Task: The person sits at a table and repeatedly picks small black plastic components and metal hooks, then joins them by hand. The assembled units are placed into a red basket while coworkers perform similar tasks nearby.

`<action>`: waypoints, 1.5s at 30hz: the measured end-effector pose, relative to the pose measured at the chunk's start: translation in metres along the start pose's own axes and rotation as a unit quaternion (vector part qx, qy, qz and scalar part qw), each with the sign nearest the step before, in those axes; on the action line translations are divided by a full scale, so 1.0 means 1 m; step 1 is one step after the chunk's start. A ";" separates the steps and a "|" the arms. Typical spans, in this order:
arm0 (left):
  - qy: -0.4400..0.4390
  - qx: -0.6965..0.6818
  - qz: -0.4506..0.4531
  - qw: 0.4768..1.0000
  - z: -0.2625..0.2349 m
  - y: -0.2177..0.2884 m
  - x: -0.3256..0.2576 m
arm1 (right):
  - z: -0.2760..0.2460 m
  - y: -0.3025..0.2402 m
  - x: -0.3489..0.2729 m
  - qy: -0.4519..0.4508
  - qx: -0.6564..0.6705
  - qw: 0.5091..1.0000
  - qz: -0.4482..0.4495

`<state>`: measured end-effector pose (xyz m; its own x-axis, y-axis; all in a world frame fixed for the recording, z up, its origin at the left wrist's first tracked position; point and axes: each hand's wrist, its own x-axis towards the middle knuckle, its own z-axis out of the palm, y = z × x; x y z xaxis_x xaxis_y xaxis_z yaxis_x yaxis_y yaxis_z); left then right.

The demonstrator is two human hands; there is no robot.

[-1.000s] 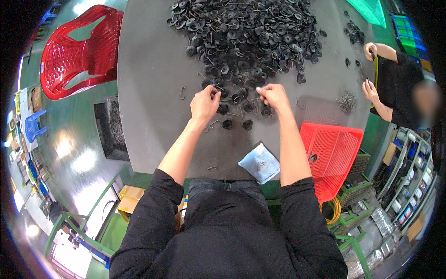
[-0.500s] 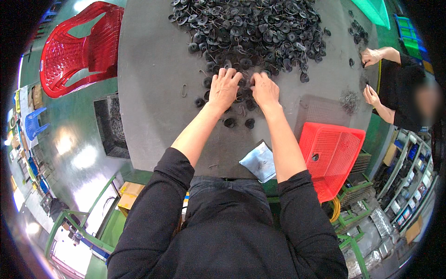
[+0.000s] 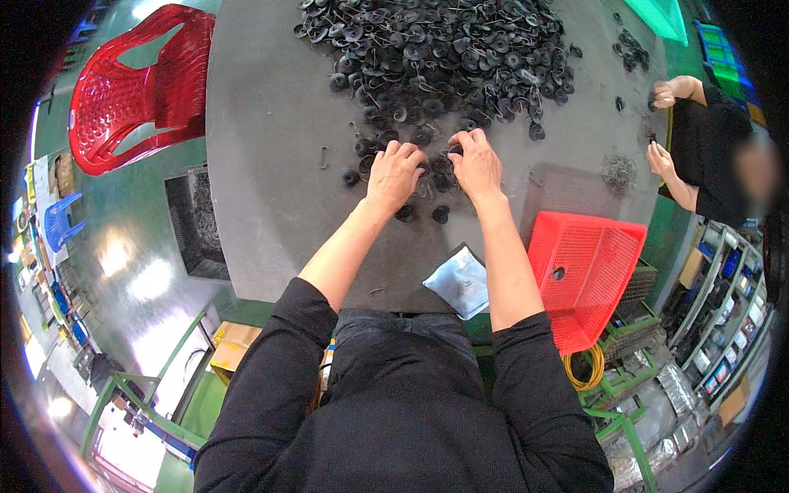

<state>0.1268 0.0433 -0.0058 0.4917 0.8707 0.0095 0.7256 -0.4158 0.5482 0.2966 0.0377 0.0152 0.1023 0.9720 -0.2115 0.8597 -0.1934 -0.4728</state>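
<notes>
A large pile of black round suction cups with wire hooks (image 3: 436, 49) covers the far middle of the grey table (image 3: 271, 238). Smaller numbers of them lie scattered toward me. At the near edge of the pile, my left hand (image 3: 394, 175) is closed with fingers bent; a dark round piece shows by its fingertips, but its grip is partly hidden. Just to the right, my right hand (image 3: 478, 167) pinches a black suction cup (image 3: 454, 152) between thumb and fingers. Two loose cups, one of them a suction cup (image 3: 440, 214), lie just nearer to me than the hands.
A red plastic basket (image 3: 567, 283) stands at the table's right edge, beside my right forearm. A pale blue packet (image 3: 462, 283) lies near the front edge. One loose wire hook (image 3: 324, 158) is on the left. Across the right edge, a co-worker's hands (image 3: 662, 156) handle small dark pieces.
Both hands have come slightly nearer to me, with the right hand's fingers now drawn together round a cup. The co-worker's hands have shifted a little.
</notes>
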 end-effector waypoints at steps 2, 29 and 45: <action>-0.010 -0.031 -0.031 0.999 -0.001 -0.001 0.003 | -0.005 0.002 -0.003 0.005 0.037 0.999 0.020; 0.053 0.004 -0.181 0.982 -0.033 -0.024 -0.028 | 0.015 0.043 -0.036 -0.042 0.756 0.609 0.238; 0.033 -0.192 -0.248 0.949 -0.063 -0.036 -0.023 | 0.010 0.037 -0.032 -0.176 0.240 0.951 0.087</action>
<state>0.0590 0.0551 0.0269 0.0949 0.9542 -0.2838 0.6243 0.1650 0.7635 0.3204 -0.0020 -0.0045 -0.0243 0.8305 -0.5565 0.5098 -0.4685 -0.7215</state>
